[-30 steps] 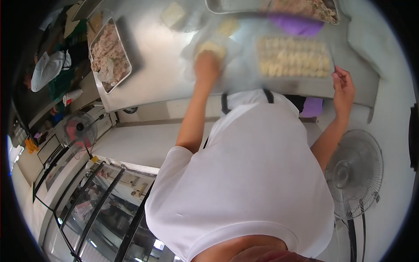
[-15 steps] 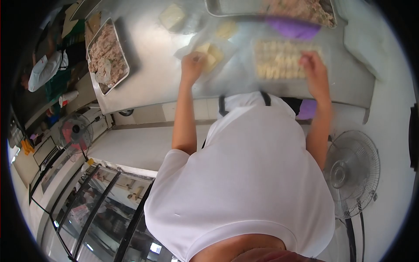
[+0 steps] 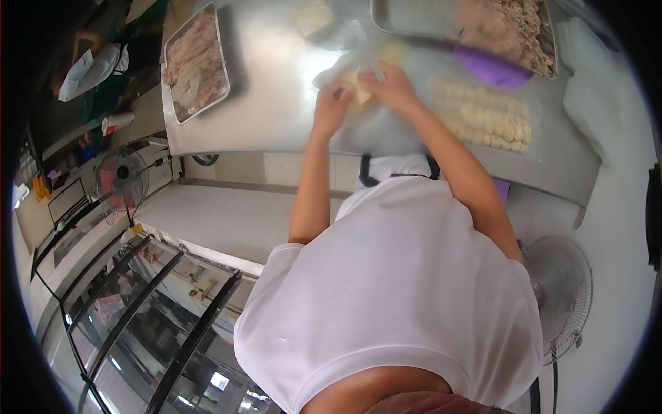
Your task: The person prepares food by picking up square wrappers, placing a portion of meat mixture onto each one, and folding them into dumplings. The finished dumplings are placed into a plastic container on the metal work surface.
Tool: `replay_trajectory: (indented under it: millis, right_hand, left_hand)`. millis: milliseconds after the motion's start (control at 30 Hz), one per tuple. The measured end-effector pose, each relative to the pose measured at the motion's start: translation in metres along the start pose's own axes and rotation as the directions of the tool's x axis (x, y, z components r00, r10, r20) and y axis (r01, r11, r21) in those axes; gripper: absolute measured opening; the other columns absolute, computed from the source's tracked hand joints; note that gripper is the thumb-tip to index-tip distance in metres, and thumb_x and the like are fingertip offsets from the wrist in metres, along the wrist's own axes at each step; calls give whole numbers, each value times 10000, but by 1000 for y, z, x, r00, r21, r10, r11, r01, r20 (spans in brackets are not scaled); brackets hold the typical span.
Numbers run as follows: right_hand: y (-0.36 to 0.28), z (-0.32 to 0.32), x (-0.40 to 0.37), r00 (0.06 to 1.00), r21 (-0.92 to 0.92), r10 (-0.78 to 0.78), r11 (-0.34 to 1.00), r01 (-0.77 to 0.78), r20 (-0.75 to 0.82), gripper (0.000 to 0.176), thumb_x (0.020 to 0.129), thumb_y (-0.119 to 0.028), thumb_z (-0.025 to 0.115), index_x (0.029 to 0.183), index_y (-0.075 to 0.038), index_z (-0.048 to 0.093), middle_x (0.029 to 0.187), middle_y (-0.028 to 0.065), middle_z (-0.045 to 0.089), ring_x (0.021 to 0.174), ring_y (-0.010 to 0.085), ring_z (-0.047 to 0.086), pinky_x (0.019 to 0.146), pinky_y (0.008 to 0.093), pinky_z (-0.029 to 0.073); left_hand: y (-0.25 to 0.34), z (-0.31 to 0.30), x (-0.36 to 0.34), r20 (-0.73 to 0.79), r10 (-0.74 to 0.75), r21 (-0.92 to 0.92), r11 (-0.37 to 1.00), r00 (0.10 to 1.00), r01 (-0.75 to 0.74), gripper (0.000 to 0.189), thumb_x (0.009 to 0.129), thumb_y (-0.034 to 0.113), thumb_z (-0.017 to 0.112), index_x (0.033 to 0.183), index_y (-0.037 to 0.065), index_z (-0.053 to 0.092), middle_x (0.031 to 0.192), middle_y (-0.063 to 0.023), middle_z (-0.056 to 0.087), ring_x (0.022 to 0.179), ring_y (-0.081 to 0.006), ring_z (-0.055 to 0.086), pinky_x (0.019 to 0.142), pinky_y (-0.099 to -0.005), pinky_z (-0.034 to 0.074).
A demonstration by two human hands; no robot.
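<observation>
My left hand [image 3: 333,107] and my right hand [image 3: 392,88] are close together over the metal table [image 3: 276,117]. Between their fingertips is a pale yellow wrapper [image 3: 362,91], which both hands pinch. Under and beside it lies a crumpled clear plastic sheet [image 3: 331,70]. Another yellow piece [image 3: 394,52] rests just beyond my right fingers. To the right, a clear tray of small pale dumplings [image 3: 510,127] sits near the table's front edge. The fingertips are blurred, and any filling between them cannot be made out.
Trays of minced filling stand at the left [image 3: 196,62] and the far right [image 3: 507,27]. A purple item [image 3: 493,67] lies by the right tray. A wrapped yellow stack [image 3: 316,19] is at the back. Fans stand at left [image 3: 123,172] and right [image 3: 562,293]. Another person [image 3: 103,65] is at far left.
My right hand has moved left from the dumpling tray to meet my left hand at the wrapper. The whole view has shifted and tilted a little.
</observation>
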State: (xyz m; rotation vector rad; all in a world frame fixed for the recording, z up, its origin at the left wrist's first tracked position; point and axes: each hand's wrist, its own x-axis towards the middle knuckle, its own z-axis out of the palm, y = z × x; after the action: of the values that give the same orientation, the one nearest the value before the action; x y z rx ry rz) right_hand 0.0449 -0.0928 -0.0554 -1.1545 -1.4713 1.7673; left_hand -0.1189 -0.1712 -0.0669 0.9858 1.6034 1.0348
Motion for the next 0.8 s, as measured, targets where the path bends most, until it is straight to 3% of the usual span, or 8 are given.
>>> replay_trajectory:
  millis: [67, 167, 233, 500, 667, 700, 733, 800]
  right_hand:
    - [-3, -1, -1, 992, 139, 127, 982, -127, 11, 286, 768, -70, 753, 1004, 12, 614, 918, 63, 660, 825, 104, 604, 735, 257, 496]
    - [-15, 0, -7, 984, 89, 178, 980, -178, 11, 276, 780, -78, 753, 1010, 1, 623, 925, 66, 656, 827, 113, 610, 727, 258, 497]
    - [-3, 4, -8, 983, 152, 185, 972, -181, -10, 281, 782, -80, 756, 1013, -2, 616, 924, 64, 655, 824, 115, 611, 715, 257, 496]
    - [-2, -2, -14, 970, 310, 242, 923, -229, -2, 345, 773, -92, 774, 1043, -17, 571, 926, 54, 647, 795, 114, 606, 694, 254, 489]
    - [7, -4, -15, 982, 118, 173, 980, -163, -80, 300, 771, -101, 763, 1000, -8, 592, 936, 77, 657, 817, 103, 607, 712, 254, 487]
    - [8, -5, -15, 982, 119, 171, 980, -161, -81, 300, 771, -101, 763, 1000, -8, 592, 936, 77, 657, 817, 103, 607, 712, 254, 487]
    - [10, -6, -14, 984, -54, 162, 985, -166, -78, 296, 787, -107, 739, 1025, -2, 599, 947, 97, 662, 819, 130, 617, 729, 268, 489]
    - [14, -10, -14, 986, -233, 148, 959, -163, -82, 295, 803, -112, 715, 1051, 4, 606, 959, 116, 666, 821, 156, 626, 747, 283, 491]
  left_hand:
    - [-1, 2, -3, -15, -40, -19, 999, 999, 39, 130, 917, 138, 612, 899, 14, 646, 748, 8, 596, 668, -60, 504, 615, -214, 397]
    - [13, 8, -8, -33, -12, -85, 996, 999, 10, 134, 909, 141, 630, 911, 11, 661, 735, 8, 600, 659, -56, 505, 610, -217, 406]
    - [17, 9, -10, -69, -57, 58, 996, 996, 61, 137, 893, 135, 653, 892, 1, 680, 723, 6, 608, 646, -58, 506, 598, -222, 414]
    - [23, 0, -13, -49, -25, -25, 999, 998, 24, 135, 876, 118, 664, 842, -11, 686, 717, -1, 613, 649, -64, 505, 610, -219, 415]
    - [5, -24, -9, -174, 17, -87, 996, 985, -33, 175, 914, 149, 583, 904, -10, 656, 825, -42, 623, 746, -100, 543, 692, -252, 447]
    - [1, -30, -7, -263, 8, -290, 953, 965, -87, 201, 928, 172, 538, 956, -5, 631, 898, -65, 622, 824, -134, 564, 750, -279, 462]
    - [-3, -35, -4, -343, -19, -476, 866, 939, -156, 234, 943, 195, 494, 1008, 1, 607, 972, -88, 620, 902, -169, 584, 808, -307, 477]
    - [-3, -39, -1, -381, -69, -527, 835, 922, -155, 254, 950, 204, 468, 1048, 0, 585, 1028, -101, 610, 967, -202, 582, 857, -332, 475]
